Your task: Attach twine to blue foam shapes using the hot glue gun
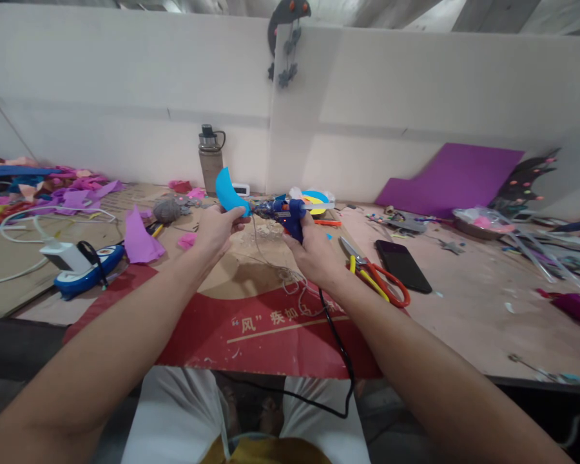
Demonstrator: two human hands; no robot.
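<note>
A curved strip of bright blue craft sheet (229, 192) is pinched in the fingers of my left hand (217, 227), its free end pointing up. My right hand (316, 251) is wrapped around the handle of a dark blue glue gun (294, 216), and a pale glue stick (319, 206) sticks out of its back. The gun's nozzle points left, at the lower edge of the blue strip; whether they touch is too small to tell. A thin beige string (265, 254) hangs below the strip and lies loosely coiled on the cardboard.
Orange-handled scissors (374, 274) and a black phone (403, 265) lie right of my right hand. A black cord (341, 361) loops down over the table edge. A bottle (211, 161) stands by the wall. Left are a power strip (89, 270) and purple scraps (140, 238).
</note>
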